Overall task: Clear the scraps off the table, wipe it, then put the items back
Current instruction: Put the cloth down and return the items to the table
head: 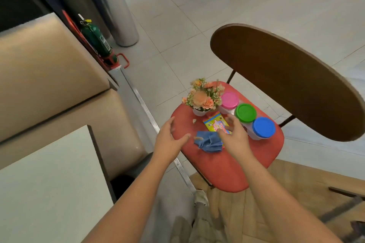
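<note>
While both my hands hang over the chair's red seat (227, 169), neither grips anything. My left hand (169, 140) is loosely spread above the seat's left edge. My right hand (235, 136), fingers relaxed and apart, is over the packet (215, 123) and the cloth (207, 142); whether it touches either I cannot tell.

The items all sit on the seat, apart from the table (49, 183) at my left. The three tubs, pink (229, 100), green (246, 113) and blue (264, 127), stand in a touching row just beside my right wrist. The blue one is near the seat's right edge, so I judge a careless swing of that wrist could knock it to the floor.

The flowers (203, 98) look top-heavy in their small pot and might tip if I brush them in reaching for the packet. A scrap (194, 121) lies by the pot, and snatching the cloth could flick it onto the floor.
</note>
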`<action>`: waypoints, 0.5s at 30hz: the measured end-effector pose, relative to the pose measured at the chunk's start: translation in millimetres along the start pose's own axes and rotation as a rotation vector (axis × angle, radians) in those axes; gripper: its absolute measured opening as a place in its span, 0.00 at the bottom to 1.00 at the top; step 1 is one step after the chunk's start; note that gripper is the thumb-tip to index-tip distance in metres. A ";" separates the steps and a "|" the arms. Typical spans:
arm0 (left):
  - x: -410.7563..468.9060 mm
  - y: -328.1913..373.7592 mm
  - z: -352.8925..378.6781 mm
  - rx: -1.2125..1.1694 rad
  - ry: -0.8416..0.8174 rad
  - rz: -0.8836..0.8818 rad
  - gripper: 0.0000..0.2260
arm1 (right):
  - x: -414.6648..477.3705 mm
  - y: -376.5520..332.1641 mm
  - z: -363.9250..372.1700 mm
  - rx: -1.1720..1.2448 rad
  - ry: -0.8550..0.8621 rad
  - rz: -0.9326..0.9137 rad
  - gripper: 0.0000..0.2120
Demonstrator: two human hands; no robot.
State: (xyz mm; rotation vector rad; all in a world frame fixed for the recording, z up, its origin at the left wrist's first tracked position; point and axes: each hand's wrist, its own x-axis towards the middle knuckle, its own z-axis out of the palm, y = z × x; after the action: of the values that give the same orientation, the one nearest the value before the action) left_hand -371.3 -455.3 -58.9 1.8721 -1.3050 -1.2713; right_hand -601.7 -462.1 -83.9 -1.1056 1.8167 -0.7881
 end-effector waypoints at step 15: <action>132.5 -2.0 53.7 -0.066 -0.098 -0.145 0.35 | 92.3 30.8 51.4 0.377 -0.058 0.203 0.19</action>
State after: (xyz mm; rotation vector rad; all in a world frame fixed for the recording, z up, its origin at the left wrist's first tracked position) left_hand -406.4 -570.6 -135.9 1.9079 -1.1781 -1.4788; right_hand -590.6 -537.6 -163.2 -0.6827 1.6167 -0.9187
